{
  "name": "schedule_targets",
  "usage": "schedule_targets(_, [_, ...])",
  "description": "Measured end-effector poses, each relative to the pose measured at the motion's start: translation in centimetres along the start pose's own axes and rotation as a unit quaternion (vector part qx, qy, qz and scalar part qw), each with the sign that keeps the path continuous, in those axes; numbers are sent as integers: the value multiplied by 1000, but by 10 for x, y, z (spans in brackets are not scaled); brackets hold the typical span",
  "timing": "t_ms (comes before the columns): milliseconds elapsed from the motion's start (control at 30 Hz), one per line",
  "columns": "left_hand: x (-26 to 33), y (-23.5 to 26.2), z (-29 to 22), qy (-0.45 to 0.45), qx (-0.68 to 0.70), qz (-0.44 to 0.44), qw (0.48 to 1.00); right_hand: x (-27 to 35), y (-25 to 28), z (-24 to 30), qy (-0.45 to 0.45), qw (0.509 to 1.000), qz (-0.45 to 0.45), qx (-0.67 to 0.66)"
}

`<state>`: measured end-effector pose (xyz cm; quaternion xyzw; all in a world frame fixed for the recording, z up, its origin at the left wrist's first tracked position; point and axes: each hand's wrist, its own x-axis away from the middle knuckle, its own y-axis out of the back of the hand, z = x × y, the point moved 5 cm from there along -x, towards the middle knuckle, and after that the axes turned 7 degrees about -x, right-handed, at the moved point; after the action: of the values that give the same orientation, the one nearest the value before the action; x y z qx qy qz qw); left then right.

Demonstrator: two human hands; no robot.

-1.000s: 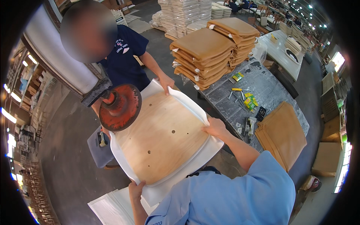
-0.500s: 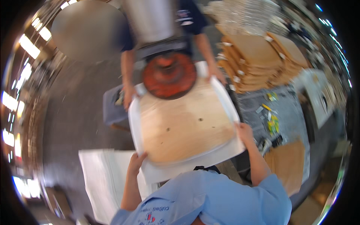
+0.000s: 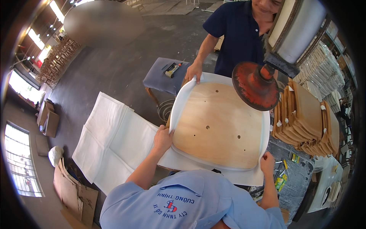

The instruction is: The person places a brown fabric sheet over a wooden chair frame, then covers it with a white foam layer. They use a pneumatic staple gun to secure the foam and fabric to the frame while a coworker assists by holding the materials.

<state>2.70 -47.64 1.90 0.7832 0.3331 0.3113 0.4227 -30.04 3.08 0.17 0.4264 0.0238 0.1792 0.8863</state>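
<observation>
A plywood seat panel (image 3: 223,126) with several small holes lies on white padding (image 3: 179,103), whose rim curls up round it. Beneath spreads a white sheet (image 3: 236,177). My left hand (image 3: 163,139) is closed on the padding at the panel's left side. At the near right corner, my right hand (image 3: 267,163) pinches the edge of the white sheet. Across from me, a co-worker's hand (image 3: 194,72) holds the far left corner of the padding; their other hand is hidden behind the press. A round red press disc (image 3: 254,89) hangs over the far right corner.
Stacked brown seat pads (image 3: 299,118) stand right of the press. Folded white sheets (image 3: 110,133) lie to my left. A stapler-like tool (image 3: 173,70) rests on a grey padded stool (image 3: 156,76). Small tools and yellow-green packets (image 3: 281,182) lie on the plastic-covered table (image 3: 293,198).
My view has swung left, so press and panel appear farther right. Along the edge, my left hand sits farther up the left side and my right hand nearer the close corner.
</observation>
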Motion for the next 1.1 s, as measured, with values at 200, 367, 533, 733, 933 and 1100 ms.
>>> schedule_targets(200, [-10,2,0,-94,50,-45,993,-4,15,-1,-19,999,-23,-41])
schedule_targets(367, [-11,-8,10,-25,-8,-22,999,-1,-3,-9,-247,937,91,-228])
schedule_targets(533, [-12,-15,1,61,70,3,996,9,-5,-28,-269,869,54,-411])
schedule_targets(733, [-11,-10,3,75,115,2,991,12,-20,-48,-261,820,18,-508])
schedule_targets(933, [-19,-10,2,68,148,6,987,11,-20,-49,-275,781,0,-561])
schedule_targets(1100, [-11,-2,21,58,88,-9,994,11,-19,-24,-250,885,2,-393])
